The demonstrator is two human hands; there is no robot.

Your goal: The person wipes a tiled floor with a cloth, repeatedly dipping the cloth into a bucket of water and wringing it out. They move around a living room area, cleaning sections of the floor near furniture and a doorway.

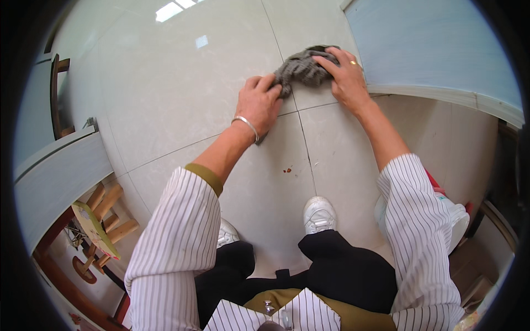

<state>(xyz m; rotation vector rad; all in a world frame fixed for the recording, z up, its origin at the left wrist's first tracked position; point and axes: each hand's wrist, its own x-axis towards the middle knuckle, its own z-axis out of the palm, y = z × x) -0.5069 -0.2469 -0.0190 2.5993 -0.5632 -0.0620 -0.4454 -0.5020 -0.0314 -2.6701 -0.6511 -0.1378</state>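
Observation:
A crumpled grey cloth (304, 68) lies bunched on the tiled floor (174, 95), in front of the person. My left hand (258, 101), with a silver bangle at the wrist, grips its near-left end. At the opposite end my right hand (348, 76), which wears a gold ring, has its fingers on the bunched cloth. Between the two hands the cloth is stretched and folded, touching the tiles. Part of it is hidden behind the fingers of both hands. A few small reddish-brown bits (287, 170) lie on the tile nearer the feet.
A pale blue panel (434, 45) with a white edge stands beside my right hand. At left are a light-blue cabinet (62, 161) and a small wooden-legged stool (97, 225) on its side. A white bucket-like container (457, 223) sits behind my right forearm. White shoes (319, 215) stand below.

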